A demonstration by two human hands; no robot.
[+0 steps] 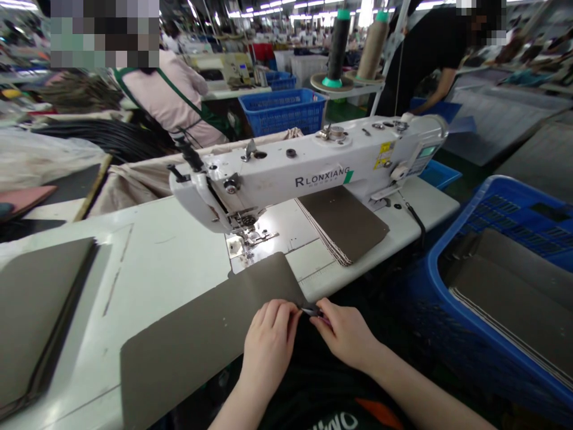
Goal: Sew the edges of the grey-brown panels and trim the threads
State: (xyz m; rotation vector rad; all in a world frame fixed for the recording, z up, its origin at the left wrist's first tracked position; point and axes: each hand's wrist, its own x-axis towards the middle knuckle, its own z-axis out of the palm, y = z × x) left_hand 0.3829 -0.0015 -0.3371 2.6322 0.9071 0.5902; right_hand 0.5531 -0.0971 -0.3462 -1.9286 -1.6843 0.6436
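A flat grey-brown panel [201, 322] lies across the front of the white sewing table [147, 257] and overhangs its near edge. My left hand [271, 331] pinches the panel's near right corner between thumb and fingers. Close beside it, my right hand [342, 331] is closed around small thread snips [312, 310], whose metal tip meets that corner. The handle is mostly hidden in my fingers. Just behind the panel stands a white sewing machine [277, 158], its lit needle area [248, 239] beyond the panel's far edge.
Similar panels lie in a stack [349, 224] under the machine arm and another stack [40, 298] at left. A blue basket [432, 257] at right holds more. Behind are thread cones [338, 51], a blue crate [284, 107] and two people, one in pink [165, 98], one in black [425, 54].
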